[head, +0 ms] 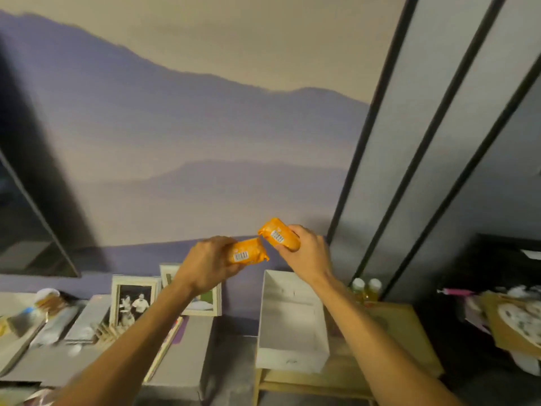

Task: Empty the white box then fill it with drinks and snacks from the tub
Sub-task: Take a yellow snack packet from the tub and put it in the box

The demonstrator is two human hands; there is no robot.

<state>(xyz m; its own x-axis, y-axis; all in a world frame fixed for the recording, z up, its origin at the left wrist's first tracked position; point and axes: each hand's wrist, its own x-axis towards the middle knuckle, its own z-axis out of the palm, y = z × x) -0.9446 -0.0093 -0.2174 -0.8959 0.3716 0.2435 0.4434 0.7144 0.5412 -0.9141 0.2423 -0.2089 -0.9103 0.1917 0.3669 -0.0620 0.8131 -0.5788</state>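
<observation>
Above the white box (291, 360), our left grip (210, 263) holds one orange packet (250, 254), our right grip (307, 253) a second packet (279, 234). Filling step: we next lower both inside.

On my feed I see two bare arms, the left forearm (140, 332) and right forearm (366, 326) uncovered all the way to the wrists, ending in a bare left hand (209, 262) and right hand (304, 253).
</observation>
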